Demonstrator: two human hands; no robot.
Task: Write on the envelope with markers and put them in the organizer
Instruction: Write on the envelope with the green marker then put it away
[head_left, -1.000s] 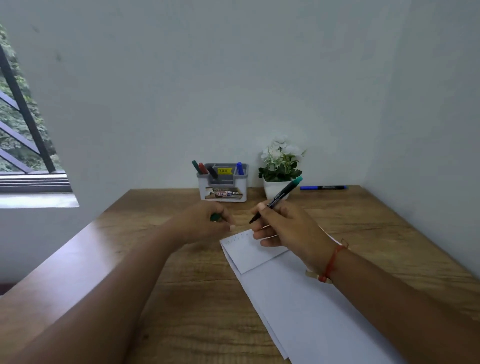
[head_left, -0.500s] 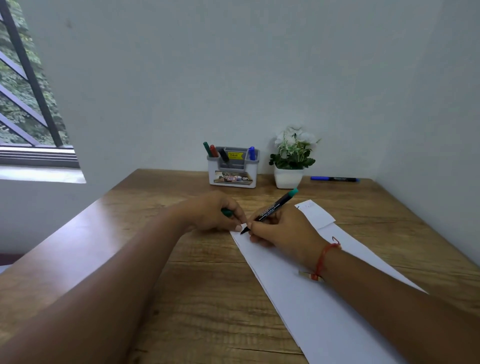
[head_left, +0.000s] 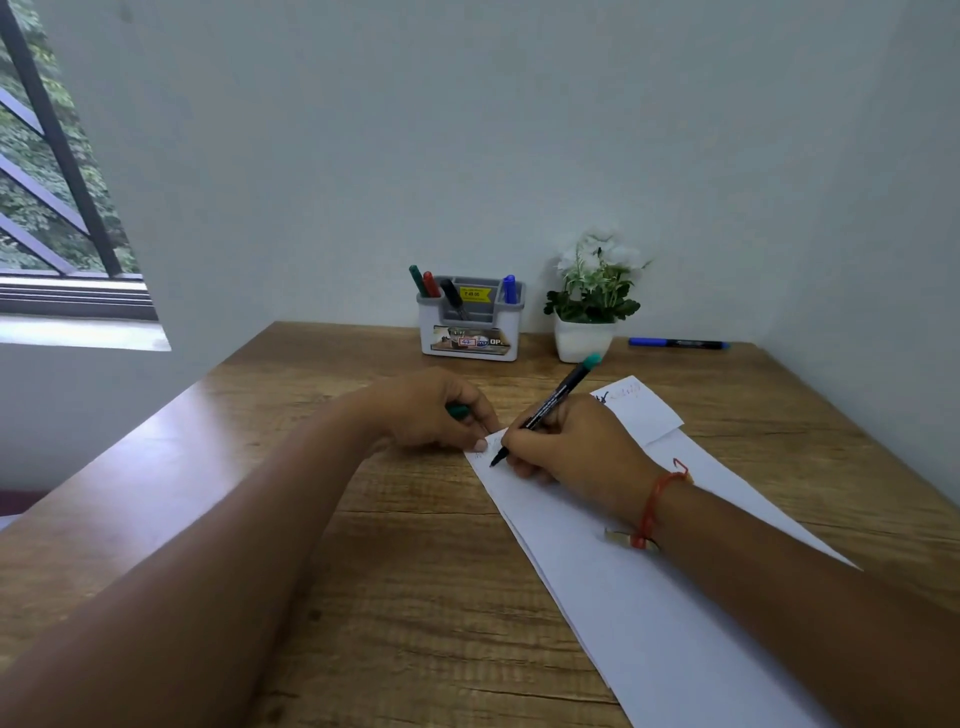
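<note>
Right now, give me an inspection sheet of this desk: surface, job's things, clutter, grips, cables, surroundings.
Surface: wooden desk, set into a corner of the walls.
Job's things: white envelope lies flat, flap open; green marker has its tip on the envelope's far left corner; organizer at the back holds four markers: green, red, black, blue; blue marker lies loose right of the pot.
Clutter: potted plant with white flowers, beside the organizer.
Grips: left hand holds what looks like a green cap, one fingertip on the envelope's edge; right hand pinches the green marker.
Cables: nothing seen.
Surroundings: white walls; barred window at left.
</note>
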